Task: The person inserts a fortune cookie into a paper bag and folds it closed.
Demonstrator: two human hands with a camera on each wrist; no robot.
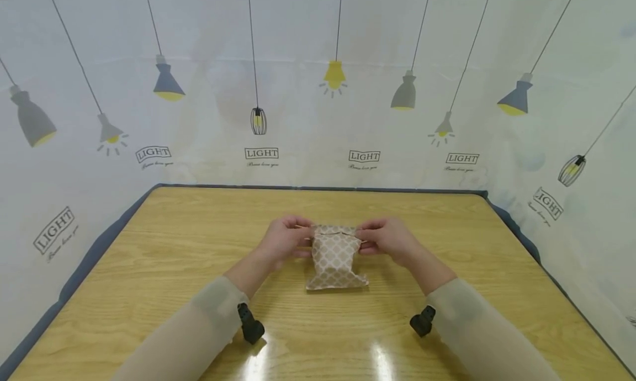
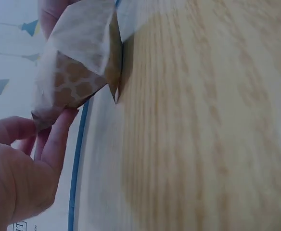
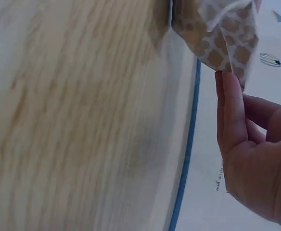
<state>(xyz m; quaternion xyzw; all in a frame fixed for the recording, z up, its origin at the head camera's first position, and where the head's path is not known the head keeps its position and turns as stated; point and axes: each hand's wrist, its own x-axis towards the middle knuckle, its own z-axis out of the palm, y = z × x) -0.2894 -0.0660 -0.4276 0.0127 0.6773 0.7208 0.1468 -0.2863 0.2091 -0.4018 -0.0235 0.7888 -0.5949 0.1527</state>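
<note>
A small beige paper package [image 1: 337,254] with a white lattice pattern sits near the middle of the table, between the two hands. A fold or slit runs across its upper part, and a creased flap spreads out at its near end. On its left side the left hand [image 1: 288,238] pinches an upper corner of the paper [image 2: 44,118] between thumb and fingers. The right hand [image 1: 387,238] does likewise at the opposite corner, its long fingers lying against the paper [image 3: 229,48] from below. What the package holds inside is hidden.
The wooden table [image 1: 174,259] has a dark blue edging along its back and sides. Behind it rises a pale wall covering [image 1: 298,105] printed with hanging lamps. A black device [image 1: 252,326] sits by the left sleeve, another [image 1: 423,321] by the right.
</note>
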